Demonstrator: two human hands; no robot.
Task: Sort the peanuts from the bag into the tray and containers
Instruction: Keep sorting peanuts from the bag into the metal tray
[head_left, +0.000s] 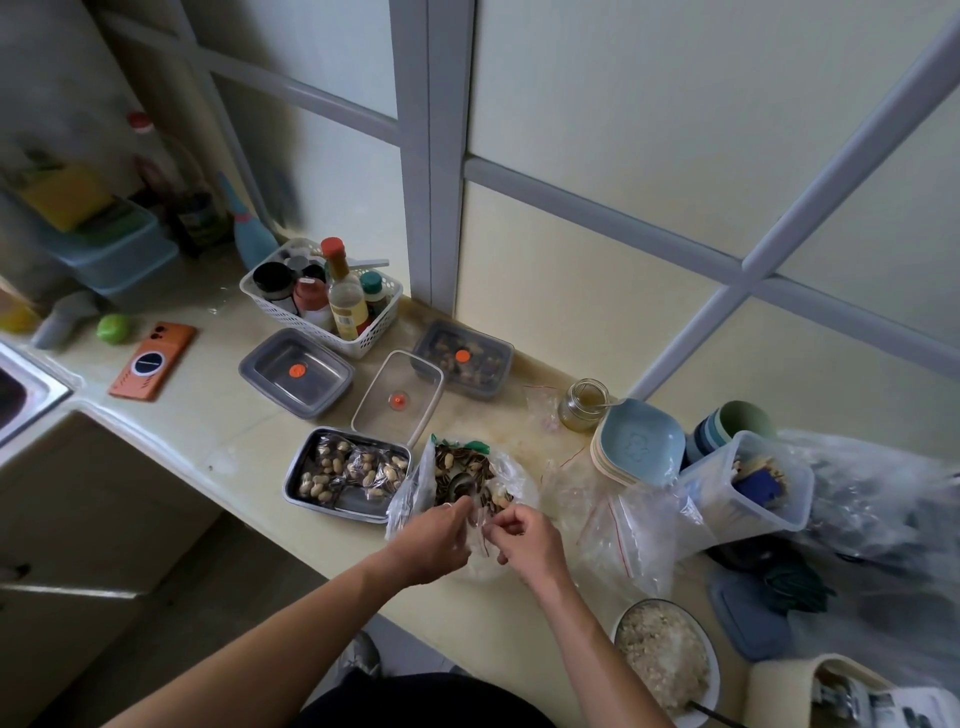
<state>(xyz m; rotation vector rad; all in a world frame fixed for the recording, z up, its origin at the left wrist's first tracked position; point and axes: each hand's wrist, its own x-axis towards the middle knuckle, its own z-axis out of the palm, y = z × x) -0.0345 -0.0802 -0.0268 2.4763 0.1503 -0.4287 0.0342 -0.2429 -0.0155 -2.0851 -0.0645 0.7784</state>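
Note:
A clear plastic bag (457, 478) holding peanuts, striped seeds and a metal scoop stands on the counter's front edge. My left hand (431, 540) pinches the bag's near rim. Close beside it, my right hand (524, 535) pinches the same crumpled plastic. Left of the bag, a steel tray (296, 483) carries several small packets of peanuts. Behind the tray stand an empty steel container (270, 364) with an orange sticker, a clear lid (374, 400), and a lidded container (493, 384) with dark contents.
A white basket (363, 343) of sauce bottles sits at the back. An orange phone (153, 361) and a sink (21, 400) lie left. At right are a jar (582, 405), stacked dishes (639, 441), empty zip bags (634, 540), a plastic tub (748, 488) and a bowl of rice (665, 660).

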